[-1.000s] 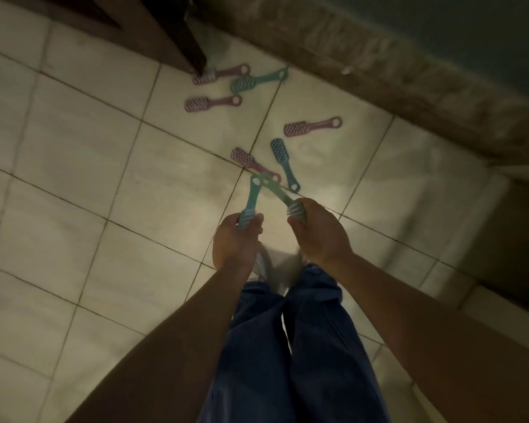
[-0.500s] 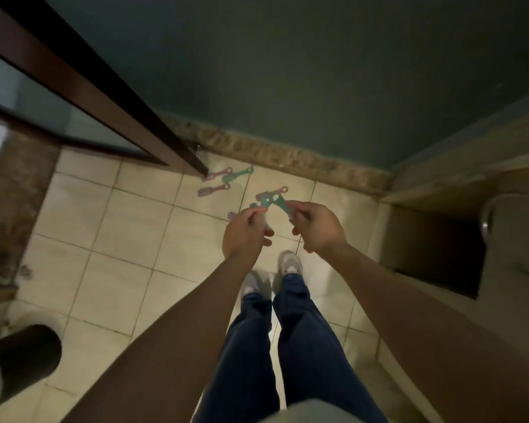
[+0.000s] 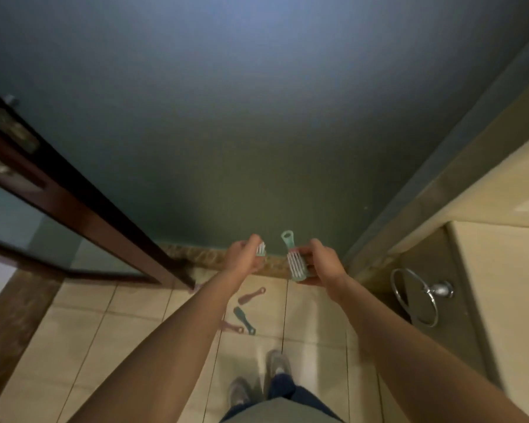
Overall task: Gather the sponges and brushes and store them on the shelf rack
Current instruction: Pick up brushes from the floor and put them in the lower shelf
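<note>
I stand over a tiled floor with both arms raised. My right hand (image 3: 319,264) grips a teal brush (image 3: 294,261) with white bristles, its looped handle pointing up. My left hand (image 3: 243,257) holds a second teal brush (image 3: 260,249), of which only the bristle end shows past my fingers. On the floor below lie a pink brush (image 3: 251,295), a teal brush (image 3: 244,320) and another pink brush (image 3: 232,326), partly hidden by my left forearm. No shelf rack or sponge is in view.
A dark wooden door frame (image 3: 83,215) runs along the left. A green wall (image 3: 257,132) faces me. A chrome towel ring (image 3: 416,296) hangs on the right beside a beige tiled ledge (image 3: 507,285). My shoes (image 3: 257,380) stand on the floor tiles.
I have straightened up from the floor, and both hands have risen with a teal brush each. The view has tilted up to the wall, and the brushes left on the floor look farther away.
</note>
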`<control>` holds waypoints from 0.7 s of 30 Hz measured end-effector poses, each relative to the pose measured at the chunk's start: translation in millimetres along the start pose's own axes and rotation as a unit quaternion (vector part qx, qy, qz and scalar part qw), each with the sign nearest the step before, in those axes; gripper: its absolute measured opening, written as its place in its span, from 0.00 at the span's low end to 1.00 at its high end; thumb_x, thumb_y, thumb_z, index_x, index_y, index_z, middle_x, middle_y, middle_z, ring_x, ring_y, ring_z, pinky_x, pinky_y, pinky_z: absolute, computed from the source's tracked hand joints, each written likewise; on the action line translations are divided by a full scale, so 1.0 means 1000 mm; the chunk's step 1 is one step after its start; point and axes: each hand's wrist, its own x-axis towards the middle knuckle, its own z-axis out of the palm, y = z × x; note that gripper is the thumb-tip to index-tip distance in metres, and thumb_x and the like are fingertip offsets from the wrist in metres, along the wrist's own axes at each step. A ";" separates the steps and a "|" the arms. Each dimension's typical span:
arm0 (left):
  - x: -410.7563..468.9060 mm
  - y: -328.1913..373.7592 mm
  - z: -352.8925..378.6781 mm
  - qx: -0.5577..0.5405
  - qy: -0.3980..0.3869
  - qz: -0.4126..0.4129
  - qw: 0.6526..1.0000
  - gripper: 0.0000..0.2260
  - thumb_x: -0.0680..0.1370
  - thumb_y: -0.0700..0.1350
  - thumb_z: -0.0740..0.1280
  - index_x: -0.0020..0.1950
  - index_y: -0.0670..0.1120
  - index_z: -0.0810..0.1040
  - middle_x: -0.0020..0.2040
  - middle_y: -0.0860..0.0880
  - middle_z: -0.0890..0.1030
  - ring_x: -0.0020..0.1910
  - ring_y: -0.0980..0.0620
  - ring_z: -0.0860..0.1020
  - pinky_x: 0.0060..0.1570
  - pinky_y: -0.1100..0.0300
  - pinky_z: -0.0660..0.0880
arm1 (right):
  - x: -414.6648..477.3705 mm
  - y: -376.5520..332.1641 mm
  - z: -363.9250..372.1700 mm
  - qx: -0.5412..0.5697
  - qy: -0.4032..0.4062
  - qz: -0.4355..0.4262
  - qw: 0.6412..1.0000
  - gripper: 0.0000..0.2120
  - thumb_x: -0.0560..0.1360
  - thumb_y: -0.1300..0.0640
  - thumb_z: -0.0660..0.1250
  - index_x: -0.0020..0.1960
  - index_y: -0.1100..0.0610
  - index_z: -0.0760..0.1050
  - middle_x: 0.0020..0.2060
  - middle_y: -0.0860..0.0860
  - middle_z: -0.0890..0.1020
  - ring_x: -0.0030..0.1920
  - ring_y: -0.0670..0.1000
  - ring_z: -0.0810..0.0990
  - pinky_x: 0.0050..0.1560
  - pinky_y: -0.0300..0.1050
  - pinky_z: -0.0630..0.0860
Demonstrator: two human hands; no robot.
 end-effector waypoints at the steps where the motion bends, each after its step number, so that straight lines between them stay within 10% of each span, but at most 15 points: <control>1: -0.001 0.011 0.003 0.000 -0.007 0.006 1.000 0.16 0.80 0.50 0.57 0.57 0.43 0.78 0.57 0.41 0.82 0.54 0.46 0.81 0.51 0.54 0.76 | -0.002 -0.009 -0.006 0.017 0.000 0.001 1.000 0.20 0.81 0.53 0.50 0.50 0.58 0.80 0.46 0.59 0.83 0.44 0.57 0.82 0.37 0.45 0.79; 9: -0.019 0.096 0.041 -0.003 -0.052 0.073 0.996 0.16 0.81 0.37 0.54 0.66 0.40 0.74 0.56 0.41 0.79 0.53 0.49 0.76 0.56 0.55 0.70 | -0.017 -0.068 -0.050 0.028 -0.001 -0.080 0.996 0.21 0.74 0.72 0.54 0.55 0.56 0.80 0.41 0.52 0.85 0.41 0.48 0.84 0.43 0.45 0.81; 13: -0.022 0.121 0.056 0.073 -0.104 0.154 0.980 0.19 0.77 0.29 0.58 0.64 0.42 0.77 0.49 0.44 0.78 0.44 0.54 0.74 0.41 0.63 0.70 | -0.028 -0.080 -0.073 0.031 0.021 -0.126 0.991 0.12 0.73 0.66 0.71 0.52 0.54 0.81 0.45 0.50 0.85 0.42 0.45 0.85 0.37 0.40 0.81; 21: -0.030 0.146 0.095 0.116 -0.180 0.249 0.945 0.11 0.78 0.36 0.67 0.60 0.37 0.77 0.46 0.44 0.83 0.39 0.59 0.80 0.31 0.75 0.72 | -0.069 -0.083 -0.113 0.085 0.159 -0.200 0.963 0.04 0.72 0.62 0.73 0.47 0.58 0.80 0.38 0.54 0.86 0.32 0.48 0.83 0.32 0.41 0.79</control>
